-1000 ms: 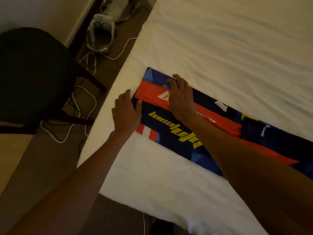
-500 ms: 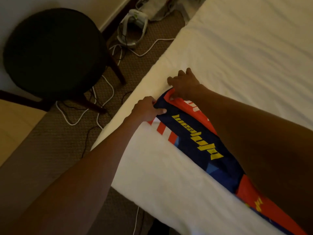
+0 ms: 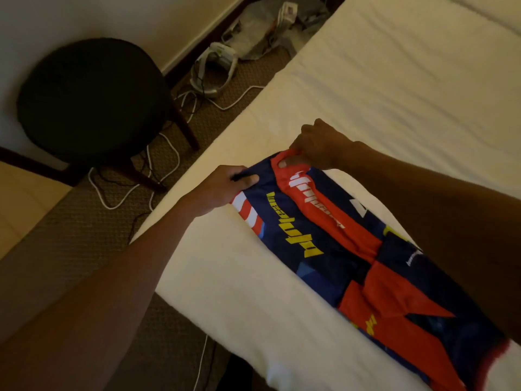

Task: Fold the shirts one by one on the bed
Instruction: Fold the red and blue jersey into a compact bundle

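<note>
Shirt (image 3: 332, 258) in my view now: folded into 1 long narrow strip, navy with a broad red band down its middle, yellow lettering on the navy, white lettering on the red, and red and white stripes at the near corner. It lies diagonally on the bed (image 3: 394, 80), its far end close to the mattress's left edge and the rest trailing to the lower right of my feed.

I've got 2 hands on that far end. Left hand (image 3: 222, 187) pinches the near corner, thumb on top of the navy cloth and fingers curled beneath. Right hand (image 3: 318, 145) is clenched on the end of the red band, which bunches under its thumb. The 2 hands sit close together, not touching. The right forearm lies over the far side of the strip and hides some of it.

Bed covering is white, with soft creases. Left of it I see brown textured carpet (image 3: 70, 235), with white and dark cables (image 3: 169, 153) looped across it. A round black stool (image 3: 90, 100) on dark wooden legs stands there, well apart from the shirt. Further back, by the pale wall (image 3: 127, 18), a white device (image 3: 217, 66) and a crumpled plastic bag (image 3: 265, 29). Light is dim throughout.
</note>
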